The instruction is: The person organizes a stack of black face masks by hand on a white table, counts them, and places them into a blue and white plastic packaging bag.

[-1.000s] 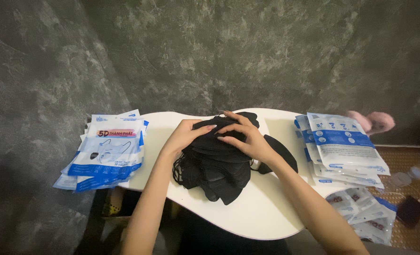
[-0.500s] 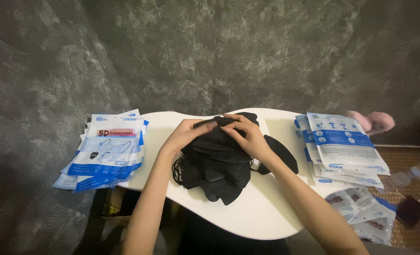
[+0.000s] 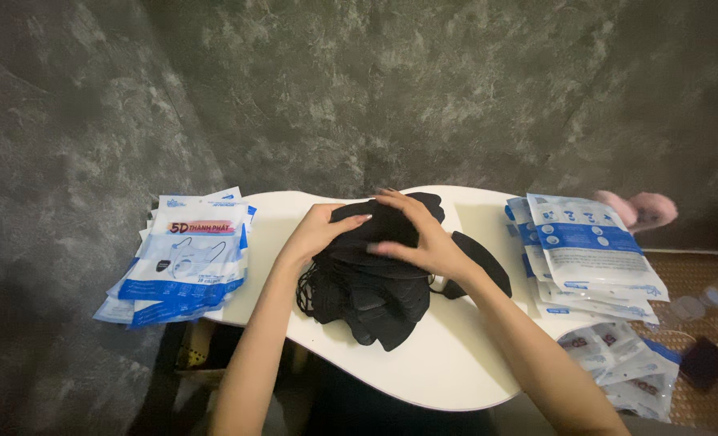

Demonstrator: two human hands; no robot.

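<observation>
fingers of your right hand curl over the top black mask, pressing it from above and from the far side, while your left hand pinches the same mask at its near-left edge, thumb pointing toward the right hand. both hands are clenched on that one mask, and they nearly touch across it. the mask lies directly under your palms, on top of the pile of black masks, with its long axis running left to right across the table, roughly from one hand to the other. the left hand sits nearer the pile's left edge, the right hand nearer its far-right end. whether the top mask is lifted clear of the pile or only gripped against it, you cannot tell from here.

one loose black mask lies just beside your right wrist, touching the pile. the pile rests mid-way on the white table. a stack of blue and white packets lies well apart at the left end, another stack of packets at the right end, more packets on the floor below it.
</observation>
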